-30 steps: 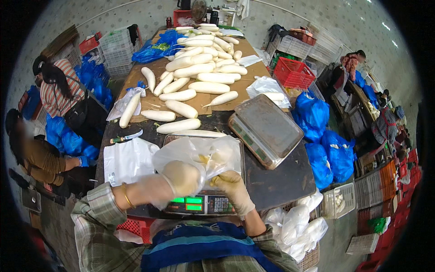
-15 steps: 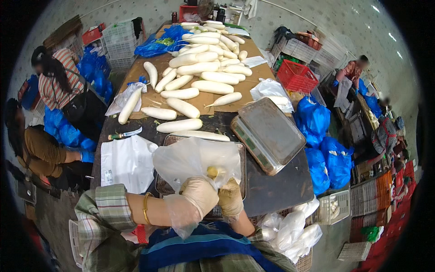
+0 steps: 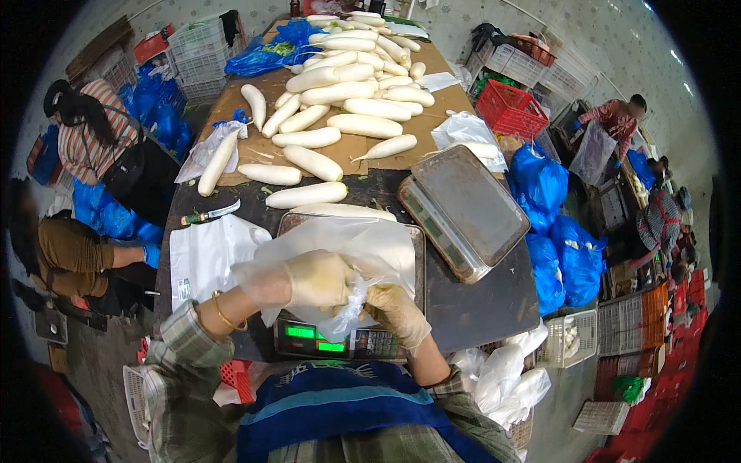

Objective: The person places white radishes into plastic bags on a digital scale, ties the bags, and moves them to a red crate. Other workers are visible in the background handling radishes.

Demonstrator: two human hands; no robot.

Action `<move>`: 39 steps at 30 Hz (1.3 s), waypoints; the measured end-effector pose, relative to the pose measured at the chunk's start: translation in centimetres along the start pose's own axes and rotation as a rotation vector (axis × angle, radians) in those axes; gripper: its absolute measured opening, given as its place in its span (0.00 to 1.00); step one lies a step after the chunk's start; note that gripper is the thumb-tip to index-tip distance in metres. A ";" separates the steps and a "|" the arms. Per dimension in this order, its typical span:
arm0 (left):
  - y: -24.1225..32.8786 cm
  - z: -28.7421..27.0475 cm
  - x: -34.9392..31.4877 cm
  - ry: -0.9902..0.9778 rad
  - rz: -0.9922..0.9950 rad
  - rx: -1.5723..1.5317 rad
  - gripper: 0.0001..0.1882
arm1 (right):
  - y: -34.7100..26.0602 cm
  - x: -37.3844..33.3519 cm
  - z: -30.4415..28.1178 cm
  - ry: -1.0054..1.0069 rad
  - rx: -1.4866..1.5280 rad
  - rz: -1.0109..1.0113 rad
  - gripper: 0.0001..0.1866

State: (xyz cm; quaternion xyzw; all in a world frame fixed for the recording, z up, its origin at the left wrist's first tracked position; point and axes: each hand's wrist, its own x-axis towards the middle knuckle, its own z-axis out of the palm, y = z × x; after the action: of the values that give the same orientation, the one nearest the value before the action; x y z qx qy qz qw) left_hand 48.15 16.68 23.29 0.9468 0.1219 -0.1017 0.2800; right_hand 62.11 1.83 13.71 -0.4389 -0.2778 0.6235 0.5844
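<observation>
On the scale (image 3: 351, 339) | both gloved hands' fingers (image 3: 324, 282) clenched on clear bag (image 3: 347, 247) | long axis runs left-right

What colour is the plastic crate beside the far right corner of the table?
Red: an openwork plastic crate, seen best in the head view.

Your table (image 3: 478, 309) is dark at the near end, with a brown board (image 3: 355, 147) covering the far end. Under your left hand (image 3: 316, 279) and right hand (image 3: 397, 312) sits a scale (image 3: 340, 339) with green digits, on the dark part. Just left of your left hand lies a white plastic sheet (image 3: 204, 258), with a knife (image 3: 210, 213) beyond it. Right of your right hand, a second scale (image 3: 463, 212) sits at an angle. Well beyond both hands, white radishes (image 3: 340, 116) lie piled on the board, two touching the dark part
</observation>
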 end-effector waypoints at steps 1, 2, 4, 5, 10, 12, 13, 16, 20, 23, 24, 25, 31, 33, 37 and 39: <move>-1.3 0.2 0.1 0.045 -0.005 -0.062 0.14 | -0.2 0.1 -0.1 0.014 -0.003 0.030 0.17; -2.2 0.7 -0.2 0.110 0.008 -0.076 0.13 | -0.6 0.1 -0.2 0.020 -0.013 0.062 0.17; -4.0 2.5 -0.7 0.233 0.030 -0.113 0.12 | -0.5 -0.1 -0.5 0.002 -0.090 0.062 0.14; -5.7 2.7 -0.6 0.170 0.048 -0.210 0.11 | -0.4 -0.1 -0.3 0.035 -0.186 0.057 0.13; -9.5 3.9 0.9 -0.046 -0.368 -1.026 0.13 | 2.4 -2.5 -2.1 -0.036 -1.281 -0.592 0.10; -9.3 4.7 0.6 -0.020 -0.359 -1.176 0.12 | 2.0 -3.2 -2.4 -0.102 -1.467 -0.699 0.15; -9.0 4.7 0.3 0.028 -0.362 -1.235 0.12 | 1.7 -3.0 -2.6 -0.030 -1.334 -0.596 0.13; -6.0 4.4 -0.6 0.104 -0.363 -1.371 0.15 | -0.2 -1.9 -3.1 0.161 -0.567 -0.034 0.09; -6.5 5.6 -1.5 -0.155 -0.303 -1.217 0.20 | -1.4 -1.3 -3.3 0.169 -0.005 -0.014 0.06; -4.8 3.6 -1.6 -0.129 -0.177 -1.551 0.25 | 0.1 -1.3 -3.6 0.155 -0.095 -0.222 0.03; -4.2 3.7 -1.0 -0.068 -0.069 -1.823 0.26 | 0.4 -1.2 -2.6 0.188 -0.413 -0.388 0.04; -4.0 3.6 -0.6 -0.002 0.049 -2.089 0.26 | 0.8 -1.3 -1.7 0.221 -0.734 -0.551 0.05; -9.1 7.2 5.6 0.238 -0.222 -2.581 0.33 | 4.1 -4.1 -1.8 -0.070 -1.172 -0.515 0.14; -7.5 6.7 4.0 0.201 -0.028 -2.299 0.35 | 3.6 -4.6 -2.5 -0.067 -0.533 -0.439 0.20; -2.9 4.8 -1.5 0.068 0.182 -1.464 0.35 | -0.8 -5.1 1.2 0.025 0.083 -0.159 0.42; -2.0 4.7 -2.6 0.072 0.109 -1.252 0.34 | -1.0 -4.1 2.1 0.064 -0.046 -0.177 0.46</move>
State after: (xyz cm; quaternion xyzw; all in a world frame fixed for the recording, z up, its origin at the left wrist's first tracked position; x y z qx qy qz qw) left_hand 44.54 15.28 19.06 0.6111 0.1193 0.0351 0.7817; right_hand 60.52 -1.66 16.49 -0.4457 -0.3111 0.5483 0.6356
